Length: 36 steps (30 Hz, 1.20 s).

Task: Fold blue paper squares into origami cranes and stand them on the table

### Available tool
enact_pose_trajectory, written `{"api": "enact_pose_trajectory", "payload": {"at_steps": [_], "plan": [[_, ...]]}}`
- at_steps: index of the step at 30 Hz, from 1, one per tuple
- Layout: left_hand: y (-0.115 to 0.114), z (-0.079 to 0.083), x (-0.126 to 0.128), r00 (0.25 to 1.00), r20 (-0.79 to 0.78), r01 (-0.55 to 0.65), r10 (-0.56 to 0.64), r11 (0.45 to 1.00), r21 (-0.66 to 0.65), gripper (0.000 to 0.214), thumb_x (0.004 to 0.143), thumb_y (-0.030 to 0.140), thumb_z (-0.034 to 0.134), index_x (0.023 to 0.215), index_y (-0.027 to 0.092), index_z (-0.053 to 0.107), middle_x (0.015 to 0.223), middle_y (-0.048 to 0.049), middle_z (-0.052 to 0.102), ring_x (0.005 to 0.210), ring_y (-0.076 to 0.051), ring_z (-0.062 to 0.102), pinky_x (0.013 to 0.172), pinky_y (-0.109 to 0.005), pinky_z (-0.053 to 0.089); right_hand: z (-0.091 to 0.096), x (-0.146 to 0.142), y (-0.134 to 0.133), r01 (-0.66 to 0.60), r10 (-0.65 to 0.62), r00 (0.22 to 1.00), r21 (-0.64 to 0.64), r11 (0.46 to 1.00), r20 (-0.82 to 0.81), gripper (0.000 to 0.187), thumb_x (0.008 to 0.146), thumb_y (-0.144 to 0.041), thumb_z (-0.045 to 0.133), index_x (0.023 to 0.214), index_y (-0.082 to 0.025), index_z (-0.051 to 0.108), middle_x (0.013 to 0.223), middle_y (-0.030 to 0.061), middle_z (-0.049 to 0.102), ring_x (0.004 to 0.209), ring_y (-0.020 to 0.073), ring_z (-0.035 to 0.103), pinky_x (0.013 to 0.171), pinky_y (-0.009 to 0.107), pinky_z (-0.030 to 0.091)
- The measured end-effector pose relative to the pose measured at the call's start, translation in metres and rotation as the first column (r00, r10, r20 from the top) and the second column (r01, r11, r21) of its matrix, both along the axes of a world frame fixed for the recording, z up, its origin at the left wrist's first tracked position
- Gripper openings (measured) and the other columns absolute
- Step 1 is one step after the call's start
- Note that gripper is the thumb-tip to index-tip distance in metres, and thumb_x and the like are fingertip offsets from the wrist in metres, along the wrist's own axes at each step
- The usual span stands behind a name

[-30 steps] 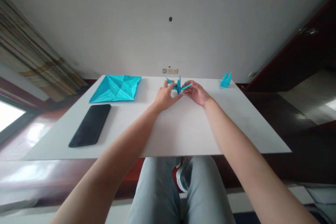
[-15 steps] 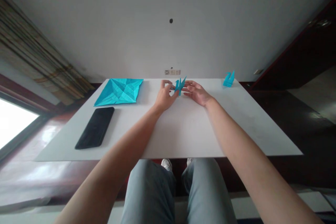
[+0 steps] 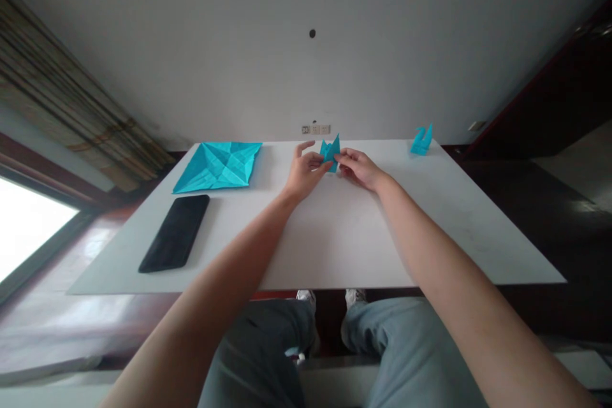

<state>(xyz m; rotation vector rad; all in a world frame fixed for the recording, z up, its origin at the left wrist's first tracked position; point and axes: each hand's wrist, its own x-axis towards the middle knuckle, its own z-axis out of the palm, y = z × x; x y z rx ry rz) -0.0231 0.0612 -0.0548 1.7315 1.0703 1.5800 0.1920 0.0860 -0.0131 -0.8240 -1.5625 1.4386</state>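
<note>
While both hands work at the table's far end, a small folded paper figure (image 3: 329, 153) in turquoise stands between them, tilted, with two points up. The right hand (image 3: 359, 169) is closed on its lower right side, fingertips pinching the paper. The left hand (image 3: 303, 172) is half open, with its fingers spread and raised and its thumb pressed against the figure's lower left edge.

Further left on the white table (image 3: 335, 248) lies a creased turquoise sheet (image 3: 217, 167), opened flat with a star of fold lines. Nearer the person and just below it is a black phone (image 3: 174, 234), lying face down or dark, set at a slant. Near the far right corner stands a finished paper swan (image 3: 421, 141), well apart from the hands.

Behind the table, a socket panel (image 3: 315, 129) sits low on the pale wall (image 3: 306, 44). A striped curtain (image 3: 62, 83) hangs at left beside a bright window (image 3: 23, 236), and a dark wooden door (image 3: 564, 83) fills the right. Below the table's near edge are the person's knees in grey-blue trousers (image 3: 253, 357), with white shoes (image 3: 306, 296) between the table and the knees.
</note>
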Motion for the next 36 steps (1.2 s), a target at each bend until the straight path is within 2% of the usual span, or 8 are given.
{"api": "enact_pose_trajectory", "payload": {"at_steps": [2,5,8,14,18,27,32,36], "plan": [[-0.003,0.004,0.0,1.0,0.016,-0.01,0.011,1.0,-0.028,0.037,0.094,0.046,0.098,0.107,0.015,0.082,0.165,-0.0184,0.057,0.094,-0.015,0.084,0.095,-0.036,0.075,-0.001,0.0,0.0,0.0,0.0,1.0,-0.007,1.0,-0.021,0.07,0.065,-0.079,0.106,0.086,-0.024,0.068,0.074,-0.0049,0.059,0.068,0.0129,0.05,0.066,0.031,0.04],[-0.009,0.012,0.001,1.0,0.02,0.005,-0.003,0.997,-0.076,0.035,0.099,0.046,0.092,0.12,0.019,0.083,0.141,-0.0132,0.075,0.088,-0.015,0.083,0.082,-0.029,0.072,-0.002,-0.001,0.001,0.013,-0.014,0.998,-0.027,1.0,-0.059,0.069,0.062,-0.075,0.108,0.086,-0.024,0.069,0.077,-0.0043,0.061,0.07,0.0135,0.052,0.068,0.031,0.041],[-0.012,0.019,0.001,0.999,0.036,0.024,-0.021,0.995,-0.099,0.026,0.108,0.042,0.081,0.122,0.02,0.083,0.121,-0.0093,0.082,0.091,-0.017,0.083,0.081,-0.026,0.068,-0.005,-0.001,0.001,-0.002,-0.001,0.997,-0.046,0.999,-0.073,0.067,0.064,-0.077,0.106,0.088,-0.023,0.073,0.08,-0.0023,0.066,0.072,0.0148,0.053,0.069,0.032,0.041],[-0.013,0.021,0.002,0.998,0.054,0.052,-0.045,0.989,-0.136,0.016,0.105,0.028,0.081,0.118,0.018,0.082,0.115,-0.0082,0.084,0.087,-0.016,0.085,0.078,-0.025,0.066,-0.008,0.001,0.003,-0.023,0.022,0.999,-0.016,1.0,-0.035,0.069,0.07,-0.084,0.1,0.085,-0.022,0.075,0.072,-0.0033,0.059,0.068,0.0145,0.046,0.067,0.033,0.034],[-0.012,0.02,0.003,0.992,0.09,0.097,-0.085,0.985,-0.14,0.019,0.108,0.036,0.082,0.116,0.018,0.081,0.111,-0.007,0.084,0.083,-0.017,0.086,0.076,-0.026,0.067,-0.008,0.001,0.004,-0.034,0.033,0.998,-0.032,0.999,-0.047,0.071,0.07,-0.086,0.099,0.088,-0.021,0.078,0.077,-0.0008,0.065,0.071,0.0156,0.049,0.071,0.034,0.036],[-0.008,0.018,0.004,0.993,0.094,0.075,-0.065,0.991,-0.111,0.037,0.11,0.056,0.08,0.103,0.019,0.078,0.102,-0.0037,0.08,0.073,-0.012,0.078,0.069,-0.023,0.066,-0.007,0.003,0.002,-0.124,0.124,0.992,0.004,0.992,-0.005,0.069,0.078,-0.088,0.095,0.083,-0.022,0.075,0.078,0.0006,0.064,0.074,0.0174,0.049,0.073,0.035,0.038],[-0.005,0.015,0.003,0.998,0.045,-0.042,0.041,0.999,0.025,0.019,0.111,0.041,0.08,0.113,0.022,0.084,0.127,-0.0078,0.073,0.086,-0.011,0.075,0.08,-0.024,0.068,-0.006,0.005,0.0,-0.151,0.149,0.987,0.027,0.988,0.055,0.071,0.083,-0.09,0.09,0.077,-0.024,0.066,0.074,-0.0011,0.054,0.073,0.0176,0.045,0.072,0.035,0.037],[-0.003,0.013,0.002,0.995,-0.002,-0.099,0.099,0.994,0.039,0.007,0.109,0.027,0.082,0.106,0.021,0.083,0.122,-0.0063,0.069,0.08,-0.009,0.069,0.076,-0.023,0.063,-0.005,0.006,0.0,-0.177,0.173,0.98,0.036,0.984,0.093,0.069,0.086,-0.088,0.089,0.078,-0.024,0.064,0.076,-0.0019,0.051,0.073,0.0172,0.043,0.072,0.035,0.036]]}}
